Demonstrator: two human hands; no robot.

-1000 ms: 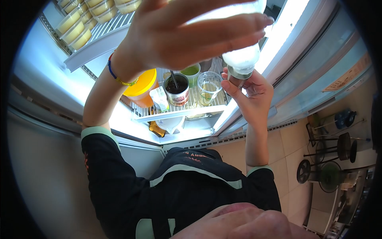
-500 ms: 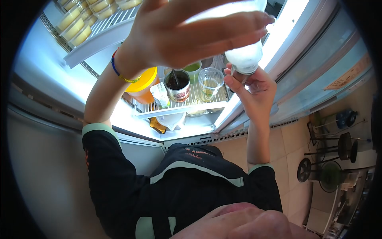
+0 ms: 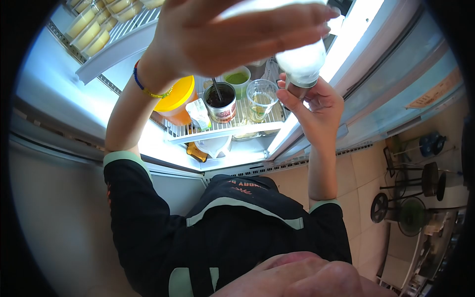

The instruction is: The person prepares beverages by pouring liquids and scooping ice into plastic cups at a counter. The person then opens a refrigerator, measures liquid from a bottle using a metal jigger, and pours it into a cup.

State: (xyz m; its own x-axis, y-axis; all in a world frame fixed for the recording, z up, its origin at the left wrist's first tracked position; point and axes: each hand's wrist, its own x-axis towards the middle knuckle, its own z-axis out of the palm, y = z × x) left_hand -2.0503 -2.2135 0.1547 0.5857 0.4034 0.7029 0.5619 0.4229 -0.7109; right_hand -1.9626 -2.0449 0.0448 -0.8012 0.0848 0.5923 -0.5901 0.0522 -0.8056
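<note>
A bright white bag-like object [image 3: 302, 59] hangs inside the open fridge, tapering downward to a shiny metal-looking tip [image 3: 299, 89]. My left hand [image 3: 222, 42], with a beaded bracelet at the wrist, reaches across its upper part, its long fingers pressed together around the near side; the thumb is hidden. Lower down, my right hand [image 3: 316, 106] pinches the tip between thumb and fingers. Below my left hand, the shelf holds an open can of dark contents with a spoon [image 3: 220, 101], a clear plastic cup [image 3: 261, 101] and a cup of green contents [image 3: 237, 79].
A yellow-lidded orange tub [image 3: 175, 101] and a small white packet [image 3: 199, 114] stand left of the can. Stacked lidded cups [image 3: 89, 34] fill the upper left shelf [image 3: 116, 52]. The fridge door [image 3: 386, 89] is at the right, with stools [image 3: 428, 180] on the floor beyond.
The white object's lower end and my right hand have shifted slightly, and the tip has changed its tilt. My left hand keeps nearly the same pose. The view has shifted a little.
</note>
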